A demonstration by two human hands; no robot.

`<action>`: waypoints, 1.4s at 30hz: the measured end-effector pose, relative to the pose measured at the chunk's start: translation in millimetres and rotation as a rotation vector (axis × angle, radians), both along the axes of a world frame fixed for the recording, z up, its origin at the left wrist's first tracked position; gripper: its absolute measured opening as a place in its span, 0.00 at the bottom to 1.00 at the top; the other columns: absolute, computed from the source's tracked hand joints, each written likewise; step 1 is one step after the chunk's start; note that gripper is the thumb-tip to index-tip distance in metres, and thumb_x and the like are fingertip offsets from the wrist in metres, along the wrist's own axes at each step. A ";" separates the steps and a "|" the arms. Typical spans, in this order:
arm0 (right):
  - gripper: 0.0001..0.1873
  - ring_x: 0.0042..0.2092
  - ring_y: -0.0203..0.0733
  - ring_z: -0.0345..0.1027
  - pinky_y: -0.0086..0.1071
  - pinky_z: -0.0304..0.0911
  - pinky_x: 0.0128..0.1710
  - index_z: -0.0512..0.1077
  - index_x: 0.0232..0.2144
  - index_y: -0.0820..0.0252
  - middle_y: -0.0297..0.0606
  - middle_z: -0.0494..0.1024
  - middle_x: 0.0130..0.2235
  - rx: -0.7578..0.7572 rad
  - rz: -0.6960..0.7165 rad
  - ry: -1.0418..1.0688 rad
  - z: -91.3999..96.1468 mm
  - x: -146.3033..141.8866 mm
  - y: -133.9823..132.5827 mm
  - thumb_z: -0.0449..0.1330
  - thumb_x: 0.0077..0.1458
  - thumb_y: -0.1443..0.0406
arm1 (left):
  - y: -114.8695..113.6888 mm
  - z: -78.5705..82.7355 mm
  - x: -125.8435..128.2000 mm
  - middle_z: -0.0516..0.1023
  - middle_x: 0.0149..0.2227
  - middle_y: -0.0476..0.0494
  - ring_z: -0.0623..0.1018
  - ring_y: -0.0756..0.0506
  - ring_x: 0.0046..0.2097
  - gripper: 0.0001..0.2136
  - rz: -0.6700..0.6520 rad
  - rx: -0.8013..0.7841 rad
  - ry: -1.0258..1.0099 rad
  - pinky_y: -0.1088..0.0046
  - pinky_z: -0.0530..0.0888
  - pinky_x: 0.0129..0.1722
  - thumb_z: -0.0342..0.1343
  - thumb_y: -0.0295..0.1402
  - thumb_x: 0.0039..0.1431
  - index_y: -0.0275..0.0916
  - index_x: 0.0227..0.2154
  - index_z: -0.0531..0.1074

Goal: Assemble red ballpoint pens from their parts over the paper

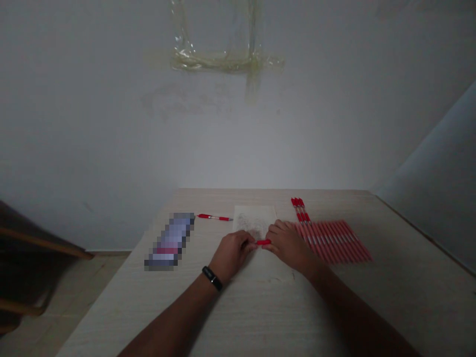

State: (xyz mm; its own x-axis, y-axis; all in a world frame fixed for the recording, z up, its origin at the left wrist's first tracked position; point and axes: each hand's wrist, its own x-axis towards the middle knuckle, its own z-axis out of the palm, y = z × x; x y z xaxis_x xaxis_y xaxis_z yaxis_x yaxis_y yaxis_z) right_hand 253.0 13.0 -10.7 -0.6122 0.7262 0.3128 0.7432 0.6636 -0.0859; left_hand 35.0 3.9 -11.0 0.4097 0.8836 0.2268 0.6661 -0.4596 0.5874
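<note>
Both my hands meet over a sheet of paper [256, 214] with dark scribble marks on it. Between them a red pen [264, 242] lies crosswise, only a short red piece of it showing. My left hand [231, 252], with a black band at the wrist, is closed in a pinch at the pen's left end. The fingers of my right hand [288, 244] are closed around its right end and hide the rest. Beyond my left hand, a single red pen [214, 217] with a clear middle lies sideways, its tip near the paper.
Right of my right hand, several red pens [332, 240] lie side by side in a slanted row. Three more pens [300, 210] lie just behind. A pixelated phone-like object [171, 242] is on the left. The pale table [260, 322] meets a taped wall [230, 148].
</note>
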 end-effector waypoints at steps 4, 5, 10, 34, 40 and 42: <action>0.12 0.45 0.46 0.64 0.40 0.57 0.45 0.73 0.37 0.56 0.38 0.75 0.39 -0.100 0.011 0.165 6.9 4.7 -1.9 0.56 0.65 0.55 | 0.6 -1.0 -0.1 0.80 0.33 0.43 0.76 0.46 0.34 0.08 0.020 0.017 -0.004 0.74 0.67 0.33 0.56 0.36 0.63 0.38 0.34 0.77; 0.12 0.45 0.45 0.64 0.40 0.57 0.46 0.73 0.37 0.56 0.38 0.75 0.39 -0.118 0.010 0.197 7.6 5.6 -2.1 0.55 0.67 0.57 | 0.8 -0.9 -0.2 0.80 0.33 0.43 0.76 0.46 0.34 0.09 0.021 0.020 -0.007 0.74 0.68 0.33 0.56 0.37 0.64 0.38 0.34 0.76; 0.13 0.42 0.43 0.63 0.38 0.58 0.44 0.70 0.32 0.58 0.37 0.74 0.36 -0.132 -0.007 0.250 4.3 5.7 -0.5 0.51 0.69 0.63 | 2.4 -0.2 -0.1 0.79 0.33 0.43 0.75 0.46 0.34 0.08 0.029 0.021 -0.019 0.73 0.68 0.34 0.56 0.36 0.63 0.38 0.35 0.76; 0.06 0.44 0.45 0.64 0.39 0.59 0.46 0.71 0.36 0.58 0.38 0.74 0.39 -0.144 0.007 0.322 -0.7 9.0 3.0 0.56 0.66 0.64 | 4.1 -1.9 -2.8 0.78 0.32 0.44 0.74 0.47 0.32 0.08 0.038 0.027 0.015 0.73 0.66 0.32 0.56 0.36 0.63 0.38 0.36 0.77; 0.06 0.46 0.44 0.65 0.38 0.58 0.47 0.69 0.38 0.57 0.37 0.74 0.41 -0.177 -0.009 0.383 -2.4 8.3 1.0 0.64 0.59 0.68 | 3.9 -1.5 -1.6 0.78 0.32 0.45 0.73 0.47 0.33 0.06 0.043 0.033 0.024 0.74 0.66 0.33 0.56 0.34 0.62 0.38 0.35 0.76; 0.06 0.46 0.44 0.65 0.38 0.58 0.47 0.69 0.39 0.57 0.37 0.73 0.42 -0.174 -0.013 0.386 -1.9 8.7 0.6 0.63 0.60 0.66 | 3.8 -0.7 -1.3 0.78 0.33 0.44 0.74 0.47 0.33 0.07 0.039 0.025 0.020 0.74 0.66 0.33 0.56 0.34 0.62 0.38 0.36 0.76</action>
State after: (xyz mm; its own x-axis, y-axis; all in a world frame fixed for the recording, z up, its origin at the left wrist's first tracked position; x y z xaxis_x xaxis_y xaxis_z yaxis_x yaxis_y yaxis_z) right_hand 261.7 13.6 -12.6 -0.4651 0.7951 0.3893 0.6427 0.6057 -0.4692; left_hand 33.7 7.7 -11.7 0.3799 0.8931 0.2410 0.6952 -0.4475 0.5625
